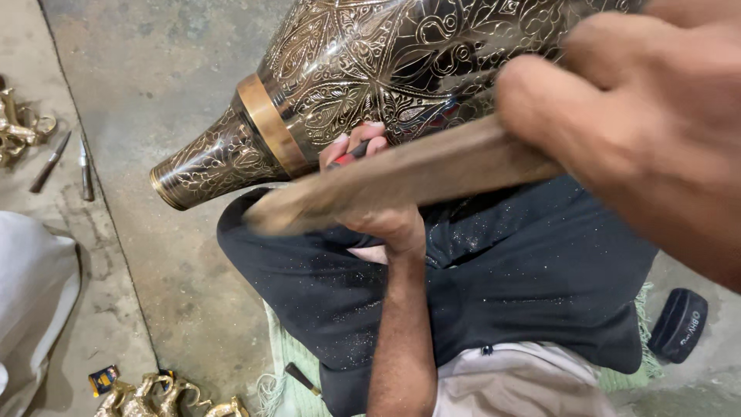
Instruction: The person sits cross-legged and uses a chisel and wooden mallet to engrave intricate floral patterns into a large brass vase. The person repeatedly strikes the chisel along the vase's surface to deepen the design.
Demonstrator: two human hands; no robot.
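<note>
The left hand is pinched shut around a thin red-handled tool, its fingertips pressed against the dark engraved belly of one large brass vase. The right hand, close to the camera at about two o'clock and badly blurred, is curled tight around the end of one wooden stick, which crosses in front of the left hand. The vase lies on its side over the person's lap, its long axis running from two o'clock down to eight o'clock, with the flared mouth toward eight o'clock and a plain gold band round the neck. The stick slants much the same way, its free end low toward eight o'clock. At nine o'clock, on the concrete floor, lie two slim metal tools beside a brass ornament. At seven o'clock stand what look like three small brass figures, though the frame edge cuts them off.
</note>
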